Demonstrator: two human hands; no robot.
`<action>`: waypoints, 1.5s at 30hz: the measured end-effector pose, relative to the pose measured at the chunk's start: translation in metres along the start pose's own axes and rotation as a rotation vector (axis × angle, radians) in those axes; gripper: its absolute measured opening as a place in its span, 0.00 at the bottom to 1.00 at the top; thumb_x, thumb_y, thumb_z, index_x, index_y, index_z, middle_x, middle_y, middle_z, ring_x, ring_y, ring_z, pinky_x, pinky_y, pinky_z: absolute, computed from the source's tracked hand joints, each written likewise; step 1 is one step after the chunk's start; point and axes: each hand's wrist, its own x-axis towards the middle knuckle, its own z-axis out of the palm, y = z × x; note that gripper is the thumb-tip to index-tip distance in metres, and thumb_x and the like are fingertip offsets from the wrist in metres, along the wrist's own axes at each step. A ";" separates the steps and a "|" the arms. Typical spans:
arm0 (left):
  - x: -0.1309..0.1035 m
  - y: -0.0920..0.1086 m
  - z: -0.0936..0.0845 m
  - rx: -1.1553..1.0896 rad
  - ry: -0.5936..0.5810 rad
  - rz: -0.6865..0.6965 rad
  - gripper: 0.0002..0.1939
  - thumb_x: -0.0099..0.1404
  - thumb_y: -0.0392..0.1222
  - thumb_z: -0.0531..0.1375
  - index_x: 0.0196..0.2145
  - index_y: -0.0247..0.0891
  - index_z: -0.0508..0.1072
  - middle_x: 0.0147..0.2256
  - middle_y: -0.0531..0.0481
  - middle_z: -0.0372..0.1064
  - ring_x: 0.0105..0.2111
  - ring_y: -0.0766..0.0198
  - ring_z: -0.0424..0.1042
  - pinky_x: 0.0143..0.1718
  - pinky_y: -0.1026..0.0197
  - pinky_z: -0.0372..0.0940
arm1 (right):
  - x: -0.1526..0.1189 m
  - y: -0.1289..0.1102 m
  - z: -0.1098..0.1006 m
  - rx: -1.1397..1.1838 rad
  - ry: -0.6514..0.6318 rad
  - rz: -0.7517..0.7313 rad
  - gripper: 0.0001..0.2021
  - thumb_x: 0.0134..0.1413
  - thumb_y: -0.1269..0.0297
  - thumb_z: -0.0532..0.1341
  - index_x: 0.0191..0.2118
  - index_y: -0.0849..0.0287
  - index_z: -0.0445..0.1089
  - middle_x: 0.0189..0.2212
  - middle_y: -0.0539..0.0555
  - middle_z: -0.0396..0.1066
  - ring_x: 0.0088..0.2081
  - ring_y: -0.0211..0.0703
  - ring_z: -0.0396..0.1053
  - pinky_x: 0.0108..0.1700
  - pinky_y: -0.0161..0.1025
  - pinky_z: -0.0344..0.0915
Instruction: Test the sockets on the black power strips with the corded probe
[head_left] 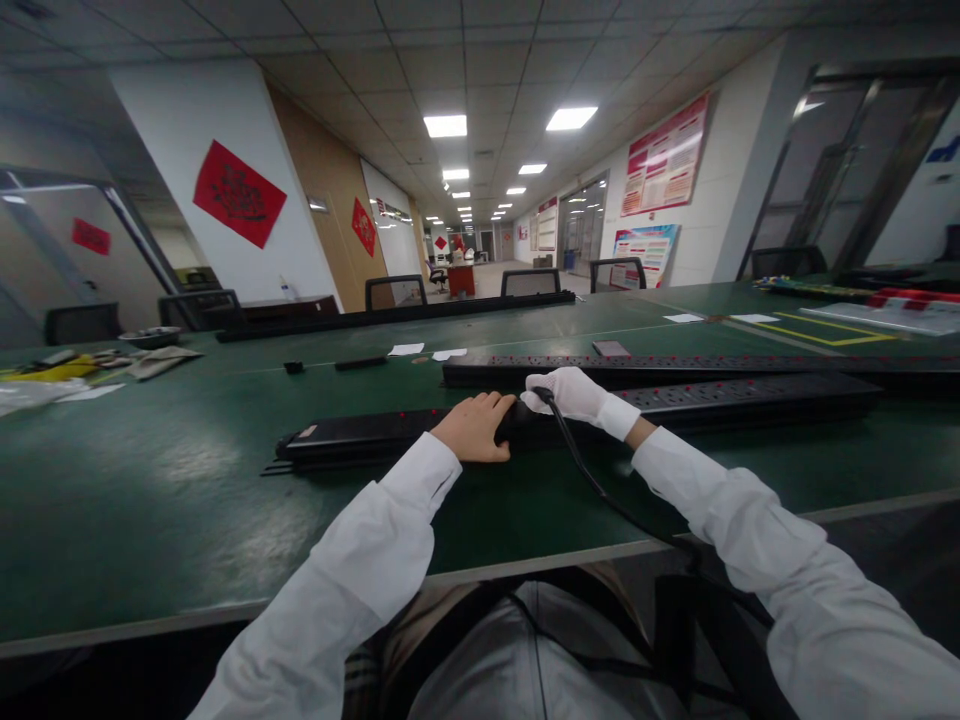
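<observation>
A long black power strip with small red parts along its top lies across the green table in front of me. My left hand, bare, is wrapped over the strip near its middle, thumb on the near side. Just right of it, my right hand, in a white glove, is closed on the end of a black cable at the strip. The cable runs down over the table's near edge. Where the cable end meets the strip is partly hidden by my fingers.
Behind lies a second long black strip. Farther back are a long black bar, paper slips and a small black block. Yellow items lie at the left, red-and-white ones at the right. Chairs stand beyond.
</observation>
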 end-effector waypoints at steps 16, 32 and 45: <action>0.001 0.003 -0.003 -0.006 -0.002 -0.008 0.29 0.57 0.49 0.51 0.54 0.35 0.52 0.43 0.42 0.61 0.42 0.55 0.63 0.41 0.55 0.60 | -0.001 -0.002 -0.003 0.000 0.004 0.010 0.16 0.52 0.53 0.47 0.24 0.58 0.62 0.17 0.49 0.62 0.20 0.32 0.56 0.25 0.31 0.45; 0.001 0.001 -0.004 -0.018 0.010 -0.014 0.23 0.61 0.44 0.46 0.54 0.36 0.54 0.42 0.44 0.63 0.41 0.57 0.64 0.41 0.57 0.60 | 0.000 -0.001 -0.001 -0.016 0.013 -0.007 0.17 0.53 0.53 0.46 0.24 0.58 0.62 0.17 0.49 0.62 0.21 0.33 0.57 0.25 0.31 0.45; 0.000 0.001 -0.002 -0.012 0.008 -0.001 0.30 0.55 0.49 0.52 0.54 0.35 0.53 0.43 0.43 0.62 0.42 0.55 0.64 0.41 0.56 0.61 | -0.002 -0.002 -0.003 -0.014 0.000 0.004 0.16 0.53 0.53 0.47 0.24 0.58 0.61 0.17 0.49 0.63 0.21 0.33 0.57 0.25 0.30 0.46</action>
